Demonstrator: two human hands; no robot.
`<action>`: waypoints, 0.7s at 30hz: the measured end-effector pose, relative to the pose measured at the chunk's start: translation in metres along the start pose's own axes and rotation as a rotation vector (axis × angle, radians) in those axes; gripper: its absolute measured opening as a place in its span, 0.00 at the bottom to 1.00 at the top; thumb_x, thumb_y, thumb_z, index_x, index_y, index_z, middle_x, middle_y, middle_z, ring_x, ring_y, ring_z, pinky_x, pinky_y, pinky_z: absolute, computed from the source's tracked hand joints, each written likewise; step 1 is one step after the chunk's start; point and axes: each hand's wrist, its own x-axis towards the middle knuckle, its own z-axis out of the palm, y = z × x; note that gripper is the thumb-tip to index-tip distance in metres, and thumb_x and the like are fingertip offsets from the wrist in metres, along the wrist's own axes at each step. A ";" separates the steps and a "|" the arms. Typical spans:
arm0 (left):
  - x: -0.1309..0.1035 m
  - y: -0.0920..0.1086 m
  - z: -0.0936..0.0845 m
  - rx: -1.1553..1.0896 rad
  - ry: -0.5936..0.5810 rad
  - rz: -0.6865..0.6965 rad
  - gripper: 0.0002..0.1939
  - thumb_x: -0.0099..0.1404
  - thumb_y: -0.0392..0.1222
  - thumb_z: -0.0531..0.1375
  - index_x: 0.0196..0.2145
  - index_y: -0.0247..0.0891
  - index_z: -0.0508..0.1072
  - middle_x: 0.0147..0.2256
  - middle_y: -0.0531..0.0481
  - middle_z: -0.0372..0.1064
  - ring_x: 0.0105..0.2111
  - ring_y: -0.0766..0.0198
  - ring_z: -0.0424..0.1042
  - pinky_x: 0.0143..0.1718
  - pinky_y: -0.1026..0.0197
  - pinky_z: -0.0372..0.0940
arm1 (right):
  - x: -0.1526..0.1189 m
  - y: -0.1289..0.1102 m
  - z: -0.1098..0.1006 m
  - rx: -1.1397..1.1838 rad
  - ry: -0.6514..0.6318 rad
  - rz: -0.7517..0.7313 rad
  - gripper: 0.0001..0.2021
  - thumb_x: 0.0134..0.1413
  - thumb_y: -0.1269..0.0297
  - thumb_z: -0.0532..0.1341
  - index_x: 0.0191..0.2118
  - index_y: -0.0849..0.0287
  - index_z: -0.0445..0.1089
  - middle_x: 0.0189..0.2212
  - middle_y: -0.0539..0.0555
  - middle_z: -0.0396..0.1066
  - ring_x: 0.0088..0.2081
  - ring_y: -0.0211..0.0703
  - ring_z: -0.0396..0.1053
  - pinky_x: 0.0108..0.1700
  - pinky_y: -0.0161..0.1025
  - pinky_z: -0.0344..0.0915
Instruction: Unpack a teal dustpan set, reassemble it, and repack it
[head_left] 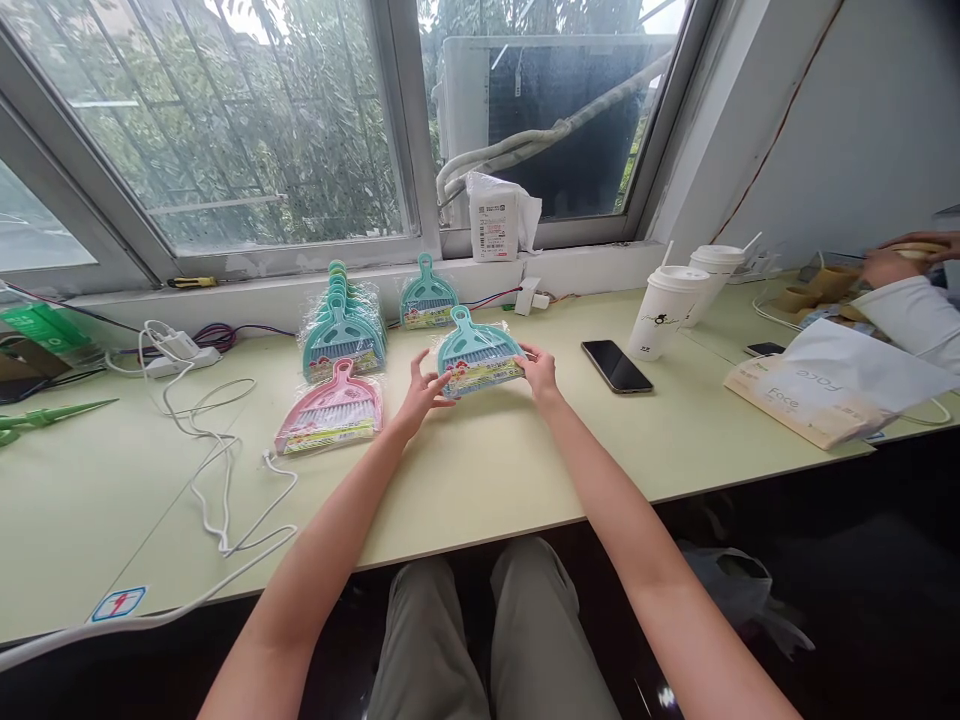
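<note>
A teal dustpan and brush set (pixel 480 350) in clear plastic wrap is between my two hands, tilted up over the table. My right hand (pixel 540 374) pinches its lower right corner. At the lower left corner, the fingers of my left hand (pixel 424 396) close on the wrapped edge, with the index finger raised. Left of my left hand lies a pink dustpan and brush set (pixel 331 408), also wrapped. Behind the pink one stands a row of several teal dustpan sets (pixel 342 335). Another single teal set (pixel 428 298) leans by the windowsill.
Right of my hands lie a black phone (pixel 617 366), two white paper cups (pixel 664 312) with straws and a tissue pack (pixel 795 390). White cables (pixel 217 450) and a power strip (pixel 182 358) are at left. A co-worker's hands (pixel 896 262) show at far right.
</note>
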 end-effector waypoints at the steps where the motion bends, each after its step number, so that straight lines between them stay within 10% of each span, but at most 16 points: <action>1: -0.001 0.001 0.001 0.004 -0.020 0.028 0.36 0.56 0.45 0.66 0.59 0.48 0.56 0.43 0.46 0.67 0.38 0.63 0.72 0.36 0.59 0.73 | 0.001 0.001 0.000 0.016 0.019 0.008 0.19 0.43 0.69 0.61 0.46 0.61 0.72 0.35 0.55 0.75 0.34 0.39 0.72 0.42 0.40 0.70; 10: 0.001 -0.006 -0.002 0.369 -0.199 0.281 0.22 0.50 0.41 0.69 0.44 0.42 0.74 0.51 0.43 0.60 0.51 0.58 0.64 0.47 0.62 0.67 | -0.003 -0.003 0.001 0.079 0.098 0.048 0.20 0.44 0.69 0.60 0.47 0.61 0.71 0.39 0.56 0.74 0.38 0.40 0.72 0.42 0.38 0.69; 21: 0.009 -0.011 0.002 0.247 0.013 0.292 0.05 0.58 0.40 0.63 0.31 0.38 0.79 0.36 0.47 0.63 0.39 0.63 0.68 0.43 0.61 0.68 | -0.014 -0.013 0.006 0.142 0.045 0.105 0.16 0.45 0.71 0.60 0.44 0.61 0.68 0.39 0.56 0.74 0.35 0.40 0.72 0.37 0.38 0.70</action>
